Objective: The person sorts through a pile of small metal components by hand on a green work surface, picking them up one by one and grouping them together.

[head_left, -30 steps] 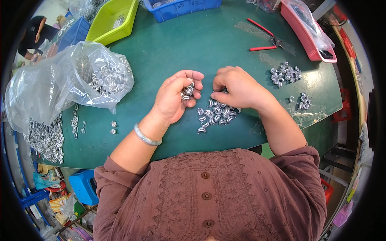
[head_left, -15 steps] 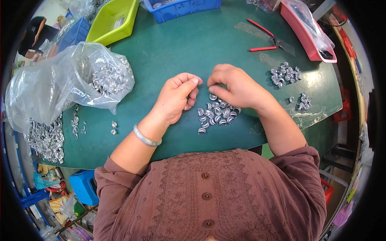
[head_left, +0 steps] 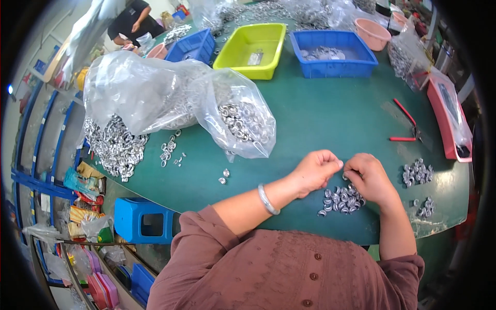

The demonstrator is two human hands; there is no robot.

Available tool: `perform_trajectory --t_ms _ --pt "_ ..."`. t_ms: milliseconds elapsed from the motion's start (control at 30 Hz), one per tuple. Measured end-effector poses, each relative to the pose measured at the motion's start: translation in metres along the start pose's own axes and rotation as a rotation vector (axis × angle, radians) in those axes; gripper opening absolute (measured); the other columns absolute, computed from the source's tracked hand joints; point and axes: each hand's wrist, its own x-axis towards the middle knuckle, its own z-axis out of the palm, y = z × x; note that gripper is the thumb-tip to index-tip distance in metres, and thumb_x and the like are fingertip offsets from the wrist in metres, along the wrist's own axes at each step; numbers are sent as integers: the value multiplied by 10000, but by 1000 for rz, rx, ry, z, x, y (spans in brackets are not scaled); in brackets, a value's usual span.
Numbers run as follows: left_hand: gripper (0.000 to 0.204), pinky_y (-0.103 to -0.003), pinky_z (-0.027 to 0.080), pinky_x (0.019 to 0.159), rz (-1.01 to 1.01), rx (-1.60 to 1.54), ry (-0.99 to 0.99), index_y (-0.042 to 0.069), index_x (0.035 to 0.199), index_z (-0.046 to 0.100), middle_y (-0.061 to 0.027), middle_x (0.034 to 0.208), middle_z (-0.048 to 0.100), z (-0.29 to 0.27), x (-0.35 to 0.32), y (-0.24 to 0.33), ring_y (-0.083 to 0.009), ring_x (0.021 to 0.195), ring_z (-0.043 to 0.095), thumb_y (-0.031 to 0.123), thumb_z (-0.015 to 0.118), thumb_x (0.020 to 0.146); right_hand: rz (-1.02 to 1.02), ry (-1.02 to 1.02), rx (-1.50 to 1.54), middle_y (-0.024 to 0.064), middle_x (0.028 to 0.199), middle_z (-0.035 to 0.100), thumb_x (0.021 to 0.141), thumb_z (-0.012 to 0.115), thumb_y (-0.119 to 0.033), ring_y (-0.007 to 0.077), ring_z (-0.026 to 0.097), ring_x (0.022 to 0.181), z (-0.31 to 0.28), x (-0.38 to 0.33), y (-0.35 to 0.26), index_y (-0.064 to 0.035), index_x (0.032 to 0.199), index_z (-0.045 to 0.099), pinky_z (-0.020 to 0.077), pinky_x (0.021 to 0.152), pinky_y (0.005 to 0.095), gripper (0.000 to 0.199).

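My left hand (head_left: 317, 173) is closed in a pinch, thumb against forefinger; whatever it holds is too small to make out. Close by on its right, my right hand (head_left: 370, 179) curls downward, with a small silver crescent piece (head_left: 345, 176) between its thumb and fingers. Just below both hands, a pile of ridged silver crescents (head_left: 341, 200) lies on the green tabletop (head_left: 320, 111). Two smaller groups of the same crescents lie to the right, one group (head_left: 417, 172) farther off and the other group (head_left: 426, 207) nearer me.
A clear plastic bag (head_left: 237, 113) of silver parts lies left, beside a heap of metal links (head_left: 116, 150). Yellow-green (head_left: 250, 72) and blue (head_left: 333, 70) trays stand at the back. Red-handled pliers (head_left: 405, 118) and a pink basket (head_left: 448, 124) are right. A person (head_left: 135, 23) works far left.
My view has swung left and up, so the table things appear lower and farther right. My two hands stay close together above the crescents, with the right fingers drawn in more tightly.
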Motion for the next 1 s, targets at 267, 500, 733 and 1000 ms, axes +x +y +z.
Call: perform_trajectory --t_ms 267,500,733,1000 --pt "139 -181 341 440 -2 84 -18 26 948 499 24 612 470 -2 3 -7 -38 508 389 128 510 853 24 -89 -13 101 673 534 649 642 -68 295 520 669 2 -1 -5 -50 751 586 411 628 382 118" --pt "177 -178 337 433 -14 95 -7 14 996 489 20 611 469 2 -1 -1 -41 505 398 121 499 855 64 -113 1 98 665 533 637 653 -52 292 521 683 2 -2 -3 -40 747 574 414 625 374 136" --pt "138 -177 316 396 -80 71 -54 34 898 535 15 600 459 1 0 0 -49 479 397 166 509 866 25 179 73 91 710 537 648 639 -9 277 519 688 3 2 -9 -37 760 561 422 607 351 139" --pt "132 -173 317 429 89 -73 -96 60 859 534 19 617 472 -1 1 -9 -47 499 413 191 525 873 -38 263 160 89 766 542 636 632 44 233 540 699 4 5 -16 -29 802 568 439 598 296 192"
